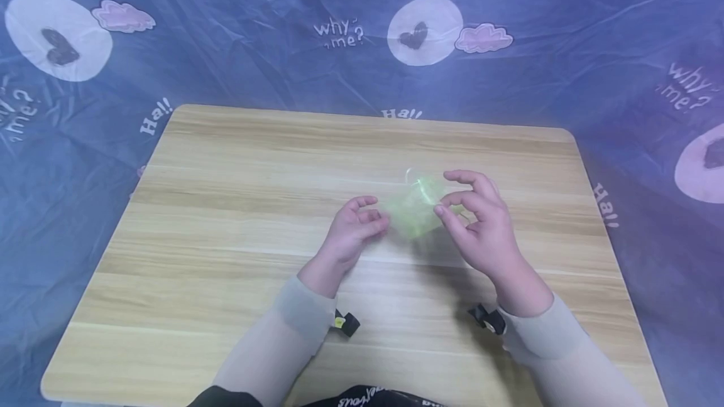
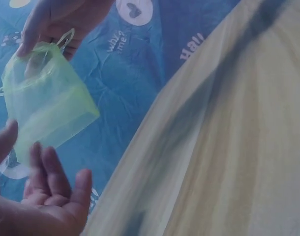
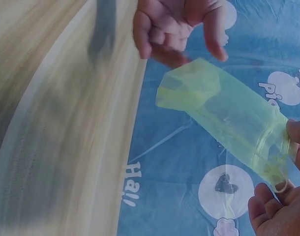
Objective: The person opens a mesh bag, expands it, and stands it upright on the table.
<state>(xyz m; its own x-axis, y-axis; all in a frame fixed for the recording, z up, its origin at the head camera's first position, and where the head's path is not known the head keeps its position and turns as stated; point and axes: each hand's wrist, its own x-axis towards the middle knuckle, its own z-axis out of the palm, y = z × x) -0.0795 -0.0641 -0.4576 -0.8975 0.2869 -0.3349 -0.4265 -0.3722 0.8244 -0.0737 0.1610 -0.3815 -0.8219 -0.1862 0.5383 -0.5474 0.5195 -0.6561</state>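
A sheer yellow-green drawstring pouch (image 1: 415, 211) hangs above the table between the two hands. My right hand (image 1: 482, 223) pinches it by the mouth, between thumb and fingers. In the left wrist view a finger of that hand shows through the thin fabric near the opening. Thin cord loops (image 2: 67, 37) stick out at the mouth. My left hand (image 1: 355, 230) is beside the pouch's bottom end, its fingers loosely bent and holding nothing. From the right wrist view, the left fingertips are close to the bottom corner; whether they touch it, I cannot tell.
Beneath the hands lies a light wood-grain table (image 1: 198, 237) with rounded corners. Blue printed cloth (image 1: 254, 36) hangs behind it and along its sides. Dark straps (image 1: 488, 319) sit at both wrists by the sleeve cuffs.
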